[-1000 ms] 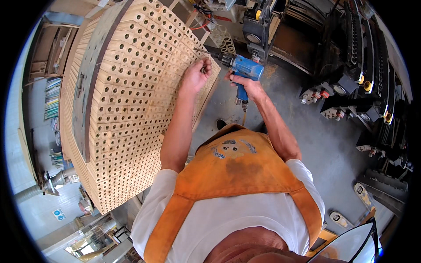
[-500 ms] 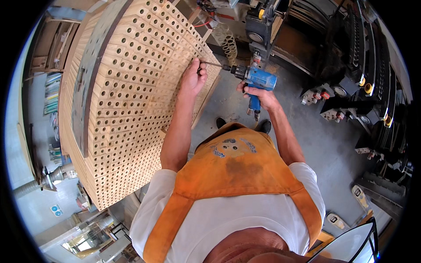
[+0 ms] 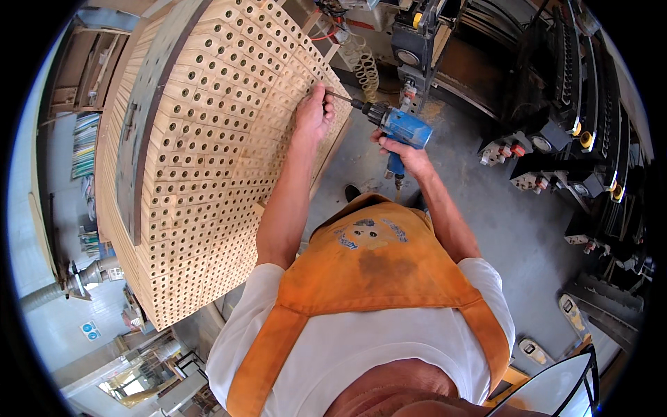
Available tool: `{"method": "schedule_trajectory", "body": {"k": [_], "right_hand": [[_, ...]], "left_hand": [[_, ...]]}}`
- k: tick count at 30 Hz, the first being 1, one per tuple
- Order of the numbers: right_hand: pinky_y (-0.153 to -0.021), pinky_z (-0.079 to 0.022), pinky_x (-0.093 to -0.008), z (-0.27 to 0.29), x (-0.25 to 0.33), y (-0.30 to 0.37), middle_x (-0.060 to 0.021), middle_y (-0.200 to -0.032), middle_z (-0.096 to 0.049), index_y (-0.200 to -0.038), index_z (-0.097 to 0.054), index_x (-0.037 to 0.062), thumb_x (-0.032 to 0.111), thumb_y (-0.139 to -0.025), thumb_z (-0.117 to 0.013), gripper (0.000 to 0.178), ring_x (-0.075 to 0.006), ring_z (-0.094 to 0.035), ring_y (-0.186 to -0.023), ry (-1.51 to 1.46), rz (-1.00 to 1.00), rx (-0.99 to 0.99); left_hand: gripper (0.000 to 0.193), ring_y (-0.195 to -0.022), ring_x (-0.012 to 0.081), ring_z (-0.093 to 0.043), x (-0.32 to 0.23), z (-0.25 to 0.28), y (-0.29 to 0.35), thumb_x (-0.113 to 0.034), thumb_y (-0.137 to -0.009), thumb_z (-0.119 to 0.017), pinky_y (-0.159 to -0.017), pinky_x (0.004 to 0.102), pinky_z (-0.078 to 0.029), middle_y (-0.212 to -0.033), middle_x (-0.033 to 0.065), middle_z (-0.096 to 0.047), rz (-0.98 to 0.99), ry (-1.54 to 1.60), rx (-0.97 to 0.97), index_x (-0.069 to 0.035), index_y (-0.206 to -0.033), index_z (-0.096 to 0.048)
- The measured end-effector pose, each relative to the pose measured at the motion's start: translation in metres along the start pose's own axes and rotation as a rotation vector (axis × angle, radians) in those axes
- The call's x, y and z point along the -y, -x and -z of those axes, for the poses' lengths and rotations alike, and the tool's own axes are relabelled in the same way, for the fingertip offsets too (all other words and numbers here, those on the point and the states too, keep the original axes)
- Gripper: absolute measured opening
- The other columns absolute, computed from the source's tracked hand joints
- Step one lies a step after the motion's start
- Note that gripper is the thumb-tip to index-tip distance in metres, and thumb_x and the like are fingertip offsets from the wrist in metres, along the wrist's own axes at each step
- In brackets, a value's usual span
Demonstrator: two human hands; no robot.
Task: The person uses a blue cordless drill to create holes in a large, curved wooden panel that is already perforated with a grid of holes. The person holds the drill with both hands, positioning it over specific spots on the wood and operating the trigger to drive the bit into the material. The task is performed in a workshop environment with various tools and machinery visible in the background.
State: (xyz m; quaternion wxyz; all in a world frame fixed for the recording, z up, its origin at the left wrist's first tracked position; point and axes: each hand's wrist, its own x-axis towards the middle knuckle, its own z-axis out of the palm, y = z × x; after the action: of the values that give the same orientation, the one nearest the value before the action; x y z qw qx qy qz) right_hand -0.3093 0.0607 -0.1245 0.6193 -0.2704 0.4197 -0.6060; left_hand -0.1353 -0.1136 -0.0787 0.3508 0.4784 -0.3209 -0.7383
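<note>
My right hand (image 3: 410,156) grips a blue pistol-shaped power drill (image 3: 407,128) with a black chuck. From the chuck a long thin bit (image 3: 342,96) points left toward my left hand (image 3: 315,115). The fingers of my left hand are closed at the bit's tip; a small dark thing seems to be between them, too small to make out. Just beyond and to the left stands a stack of pale wooden blocks (image 3: 229,118) pierced by rows of round holes. Many holes hold dark metal-rimmed inserts, while those close to my left hand look like bare wood.
A dark-edged board (image 3: 132,160) lies against the stack's left side. A coiled air hose (image 3: 364,66) hangs beyond the drill. Black machinery with gauges (image 3: 545,142) lines the right side, over a grey floor (image 3: 479,201). An orange apron (image 3: 375,271) covers my front.
My left hand has shifted a little right and away from me. The drill has tilted, its rear end dropping slightly toward me, and my right hand has moved slightly left with it.
</note>
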Motion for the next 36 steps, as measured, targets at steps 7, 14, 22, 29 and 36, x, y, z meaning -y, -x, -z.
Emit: {"method": "schedule_trajectory", "body": {"k": [7,14,22,29,36], "right_hand": [[-0.075,-0.050,-0.0313,-0.023,-0.002,-0.029,-0.0081,-0.102,-0.067,-0.107,-0.060,0.0059,0.011,-0.085,-0.066,0.024,-0.0198,-0.065,-0.097,-0.161,-0.012,-0.007],[-0.076,-0.050,-0.0319,-0.032,0.017,-0.033,-0.0077,-0.100,-0.067,-0.106,-0.061,0.0047,0.011,-0.084,-0.068,0.024,-0.0197,-0.065,-0.097,-0.020,0.023,-0.001],[-0.078,-0.049,-0.0315,-0.025,0.010,-0.031,-0.0074,-0.104,-0.067,-0.108,-0.062,0.0049,0.014,-0.085,-0.068,0.026,-0.0197,-0.064,-0.101,-0.063,-0.006,0.007],[-0.078,-0.049,-0.0302,0.011,0.012,-0.005,-0.0078,-0.106,-0.067,-0.108,-0.063,0.0045,0.014,-0.082,-0.070,0.028,-0.0194,-0.063,-0.101,-0.003,-0.035,0.081],[-0.075,-0.051,-0.0292,0.023,0.007,0.012,-0.0085,-0.103,-0.068,-0.109,-0.062,0.0036,0.013,-0.081,-0.070,0.030,-0.0189,-0.063,-0.098,-0.061,-0.108,0.103]], "left_hand": [[0.023,-0.068,0.0113,-0.050,0.002,-0.003,-0.006,-0.021,-0.099,-0.049,-0.056,0.0230,-0.043,-0.084,0.0026,-0.055,-0.131,0.304,0.101,-0.002,-0.110,-0.056],[0.018,-0.067,0.0110,-0.048,0.027,0.034,0.003,-0.008,-0.096,-0.045,-0.059,0.0239,-0.042,-0.086,0.0044,-0.055,0.074,0.182,0.159,0.002,-0.108,-0.054],[0.022,-0.062,0.0076,-0.045,0.028,0.044,0.029,-0.019,-0.100,-0.047,-0.052,0.0211,-0.038,-0.084,0.0010,-0.055,0.104,0.183,0.119,-0.002,-0.111,-0.055],[0.023,-0.061,0.0067,-0.045,0.005,0.030,0.038,-0.024,-0.100,-0.047,-0.051,0.0205,-0.038,-0.080,-0.0009,-0.052,-0.062,0.203,0.091,-0.004,-0.108,-0.056],[0.027,-0.058,0.0056,-0.044,0.009,0.020,0.037,-0.031,-0.098,-0.052,-0.048,0.0200,-0.036,-0.077,-0.0011,-0.051,-0.028,-0.051,0.118,-0.004,-0.099,-0.056]]}}
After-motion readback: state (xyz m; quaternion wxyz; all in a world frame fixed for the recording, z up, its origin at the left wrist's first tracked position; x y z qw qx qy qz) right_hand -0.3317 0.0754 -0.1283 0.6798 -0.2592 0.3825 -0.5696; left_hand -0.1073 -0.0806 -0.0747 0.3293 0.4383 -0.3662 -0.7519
